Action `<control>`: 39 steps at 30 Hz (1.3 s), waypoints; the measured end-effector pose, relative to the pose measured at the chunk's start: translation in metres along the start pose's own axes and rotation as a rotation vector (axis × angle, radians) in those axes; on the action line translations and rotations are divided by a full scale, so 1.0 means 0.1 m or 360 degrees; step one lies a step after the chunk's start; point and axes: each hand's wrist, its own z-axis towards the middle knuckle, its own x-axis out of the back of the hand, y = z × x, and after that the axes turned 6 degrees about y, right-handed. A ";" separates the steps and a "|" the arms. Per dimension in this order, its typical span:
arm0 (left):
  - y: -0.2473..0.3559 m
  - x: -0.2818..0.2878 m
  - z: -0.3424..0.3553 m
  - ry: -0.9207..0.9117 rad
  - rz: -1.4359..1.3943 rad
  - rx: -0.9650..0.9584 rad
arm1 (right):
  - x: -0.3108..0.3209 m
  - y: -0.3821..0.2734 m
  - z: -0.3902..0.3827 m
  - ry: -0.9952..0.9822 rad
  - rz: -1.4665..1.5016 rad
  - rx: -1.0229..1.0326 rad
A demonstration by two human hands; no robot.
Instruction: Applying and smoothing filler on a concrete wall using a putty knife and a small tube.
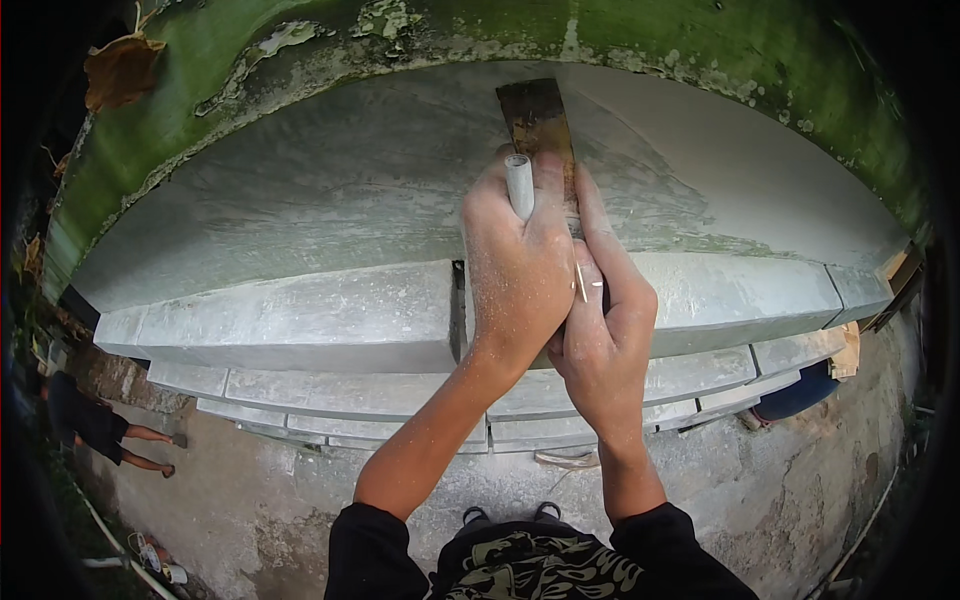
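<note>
Both my hands grip one scraper (pixel 538 122), a flat rusty metal blade pressed against a grey plastered wall surface (pixel 330 170). My left hand (pixel 515 270) wraps the handle from the left, and a short grey tube (pixel 519 185) sticks up above its fingers. My right hand (pixel 605 320) holds the handle from the right, its index finger laid along the blade. Both hands are dusted with white powder.
Stepped grey mouldings (pixel 300 320) run below the plastered band, with a narrow dark gap (pixel 458 310) in them. Above is mossy green, flaking wall (pixel 700 50). Far below lies a concrete floor (pixel 260 500); a person (pixel 95 425) walks at the left, another person's blue-clad part (pixel 795 397) at the right.
</note>
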 end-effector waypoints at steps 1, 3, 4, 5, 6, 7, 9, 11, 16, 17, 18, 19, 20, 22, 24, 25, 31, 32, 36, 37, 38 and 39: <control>-0.04 0.02 -0.06 0.0037 -0.0020 0.0035 | -0.06 0.11 -0.03 0.0071 0.0017 0.0194; -0.02 0.01 -0.05 0.0084 -0.0086 0.0154 | -0.10 0.11 0.03 0.0083 -0.0003 0.0212; 0.04 -0.02 0.00 0.0073 -0.0100 0.0157 | -0.09 0.01 0.07 0.0099 -0.0035 0.0217; 0.09 -0.04 0.08 0.0045 -0.0056 0.0000 | -0.02 -0.18 0.09 0.0026 -0.0019 0.0012; 0.12 -0.01 0.11 0.0031 0.0011 -0.0155 | -0.03 -0.18 0.07 0.0020 -0.0015 0.0004; 0.18 0.03 0.07 -0.0003 -0.0116 0.0194 | -0.04 -0.14 0.05 0.0034 -0.0005 0.0031; 0.06 0.04 -0.05 0.0036 -0.0142 0.0196 | -0.08 0.02 0.02 0.0050 0.0009 0.0079; 0.06 0.04 -0.06 0.0112 -0.0061 0.0187 | -0.10 0.19 -0.09 0.0127 -0.0130 0.0409; 0.19 -0.03 0.10 0.0054 -0.0130 0.0018 | -0.02 -0.17 0.03 0.0027 0.0018 0.0078; 0.13 -0.03 0.04 0.0107 -0.0153 0.0106 | -0.04 -0.09 -0.03 0.0060 -0.0004 0.0083; 0.09 -0.01 -0.01 0.0159 -0.0177 0.0185 | -0.07 0.01 -0.08 0.0094 -0.0023 0.0095; 0.06 0.02 -0.06 0.0123 -0.0134 0.0152 | -0.10 0.09 -0.08 0.0117 -0.0134 0.0382; 0.03 0.00 0.01 0.0123 -0.0134 0.0152 | -0.06 0.13 -0.03 0.0117 -0.0134 0.0382; 0.18 -0.05 0.25 0.0092 -0.0015 0.0013 | -0.05 -0.16 0.22 -0.0008 0.0114 0.0053; 0.12 0.01 0.11 0.0131 -0.0019 0.0056 | -0.10 -0.07 0.01 0.0100 0.0050 0.0071; 0.07 0.05 0.08 0.0142 -0.0048 0.0044 | -0.11 -0.08 -0.07 0.0077 -0.0008 0.0038; 0.32 0.07 0.19 0.0109 -0.0106 0.0133 | -0.12 -0.22 0.12 0.0019 0.0101 0.0089; 0.29 0.06 0.19 0.0114 -0.0107 0.0131 | -0.12 -0.20 0.11 0.0014 0.0102 0.0092; 0.11 0.09 0.11 0.0176 -0.0065 0.0069 | -0.21 0.06 0.03 0.0119 -0.0044 0.0279; 0.12 0.08 0.09 0.0174 -0.0072 0.0105 | -0.21 0.09 0.03 0.0165 -0.0152 0.0467; 0.14 0.08 0.10 0.0174 -0.0077 0.0104 | -0.18 0.08 0.03 0.0164 -0.0155 0.0470; 0.24 0.09 0.16 0.0127 -0.0085 0.0070 | -0.19 -0.05 0.05 0.0155 -0.0080 0.0333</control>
